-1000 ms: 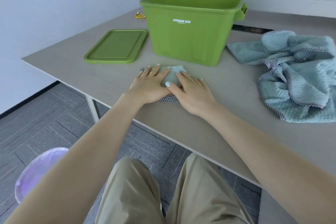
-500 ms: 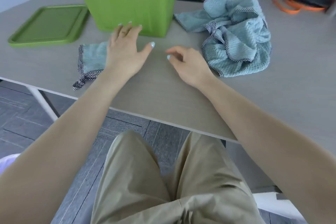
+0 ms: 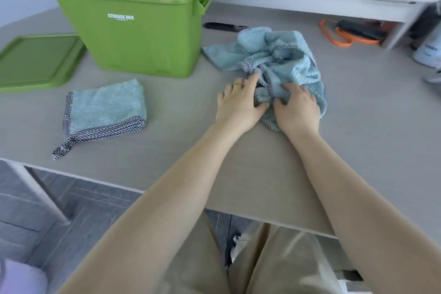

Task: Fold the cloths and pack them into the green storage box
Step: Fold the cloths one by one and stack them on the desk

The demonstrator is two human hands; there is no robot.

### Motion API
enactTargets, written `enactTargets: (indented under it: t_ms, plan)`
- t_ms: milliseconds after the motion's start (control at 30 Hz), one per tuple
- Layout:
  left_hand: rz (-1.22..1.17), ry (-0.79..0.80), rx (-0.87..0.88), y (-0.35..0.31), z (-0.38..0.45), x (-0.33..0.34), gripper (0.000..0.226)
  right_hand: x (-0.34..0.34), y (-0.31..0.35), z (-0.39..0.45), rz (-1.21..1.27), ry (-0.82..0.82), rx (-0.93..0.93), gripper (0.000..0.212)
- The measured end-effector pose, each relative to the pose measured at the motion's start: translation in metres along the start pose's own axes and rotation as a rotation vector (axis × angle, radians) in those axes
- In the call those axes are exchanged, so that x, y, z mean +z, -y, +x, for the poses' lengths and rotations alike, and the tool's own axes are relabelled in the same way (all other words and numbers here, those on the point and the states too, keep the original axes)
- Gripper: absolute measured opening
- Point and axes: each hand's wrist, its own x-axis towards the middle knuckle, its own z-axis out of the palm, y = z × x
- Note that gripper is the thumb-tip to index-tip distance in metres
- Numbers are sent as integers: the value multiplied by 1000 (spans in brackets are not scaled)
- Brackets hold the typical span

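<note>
A folded light-blue cloth (image 3: 107, 107) with a checkered hem lies flat on the table, left of centre, in front of the green storage box (image 3: 133, 38). The box stands open at the back left. To its right sits a crumpled heap of blue cloths (image 3: 279, 57). My left hand (image 3: 239, 102) and my right hand (image 3: 297, 107) are side by side at the near edge of that heap. Fingers of both hands are curled into the cloth and pinch its checkered hem.
The green lid (image 3: 35, 62) lies flat on the table left of the box. A dark flat object (image 3: 222, 27) lies behind the heap. An orange strap with a black device (image 3: 350, 33) sits under a white shelf (image 3: 310, 0) at the back right. A white bottle (image 3: 428, 50) stands at the right edge.
Both hands left the folded cloth and moved right to the crumpled heap, where they now grip its near edge. The folded cloth stays in front of the box.
</note>
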Motion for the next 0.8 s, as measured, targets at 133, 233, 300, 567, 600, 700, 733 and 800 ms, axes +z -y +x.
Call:
enactTargets:
  t_ms: [133,233,300,567,600,700,733,800]
  plan:
    - [99,62,118,6,-5,1,57,-6,-1,10,104,-87,20,22]
    - [123,72,105,6,-2,4,52,-9,-3,14,379,-209,48,33]
    - [129,78,99,6,-1,5,51,-18,3,20,599,-283,86,36]
    - [99,62,94,8,-2,5,52,-88,78,61,1150,-169,83,30]
    - [25,47,74,9,-1,5,55,-91,88,58,1163,-110,59,29]
    - [-591,-7,-82,7,-2,-8,70,-84,107,44,1189,113,35,25]
    - [-821,-33,-129,7,-2,-14,76,-80,109,40,1214,184,36,22]
    - [-1064,-119,-146,7,-8,-30,78,-72,112,35,1289,330,38,15]
